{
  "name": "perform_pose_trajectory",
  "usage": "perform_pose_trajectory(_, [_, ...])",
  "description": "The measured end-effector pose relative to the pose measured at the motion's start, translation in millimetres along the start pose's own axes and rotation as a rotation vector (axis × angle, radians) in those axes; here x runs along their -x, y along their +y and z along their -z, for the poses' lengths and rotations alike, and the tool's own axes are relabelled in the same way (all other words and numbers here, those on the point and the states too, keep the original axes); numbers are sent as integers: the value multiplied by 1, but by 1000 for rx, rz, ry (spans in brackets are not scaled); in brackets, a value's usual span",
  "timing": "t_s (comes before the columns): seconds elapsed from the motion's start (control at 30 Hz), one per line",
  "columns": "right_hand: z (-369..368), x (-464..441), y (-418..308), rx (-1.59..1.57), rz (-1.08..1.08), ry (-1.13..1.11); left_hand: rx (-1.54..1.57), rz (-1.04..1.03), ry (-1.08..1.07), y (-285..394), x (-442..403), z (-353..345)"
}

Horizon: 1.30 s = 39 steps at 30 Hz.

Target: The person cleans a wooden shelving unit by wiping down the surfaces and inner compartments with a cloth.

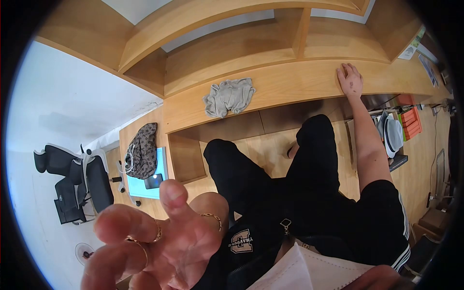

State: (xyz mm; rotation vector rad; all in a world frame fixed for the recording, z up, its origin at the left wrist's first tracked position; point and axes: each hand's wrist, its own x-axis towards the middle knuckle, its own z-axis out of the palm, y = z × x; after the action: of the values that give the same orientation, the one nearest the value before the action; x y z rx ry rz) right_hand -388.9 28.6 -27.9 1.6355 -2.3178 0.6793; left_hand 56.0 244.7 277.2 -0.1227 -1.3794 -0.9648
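Raised close to the camera at the lower left is my left hand (166, 241), with rings and a chain bracelet. Its palm shows, and the fingers are apart and bent with nothing between them. My right hand (350, 81) lies palm down on the wooden desk (290, 79) at the right, open and holding nothing. A crumpled grey cloth (229, 97) rests on the desk, left of my right hand. Beyond my left hand, a patterned dark bag (144, 152) with a white cord and a dark phone (153, 181) lie on a light blue item (161, 162).
Wooden shelves (232, 53) rise behind the desk. A black office chair (84, 176) stands at the left by the white wall. At the right, under the desk, are a white hat (394, 137) and orange items (411, 123). My knees are below the desk edge.
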Motion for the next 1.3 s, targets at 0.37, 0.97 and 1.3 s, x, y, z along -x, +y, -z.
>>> perform_pose_trajectory(0.37, [1, 0, -1, -7, -3, 0, 112, -44, 83, 4, 3, -2])
perform_pose_trajectory(0.97, [0, 0, 0, -2, -2, -3, 116, -66, 99, -2, 2, 3])
perform_pose_trajectory(1.3, [3, 1, -2, 17, 2, 15, -152, -46, 170, -36, 16, 25])
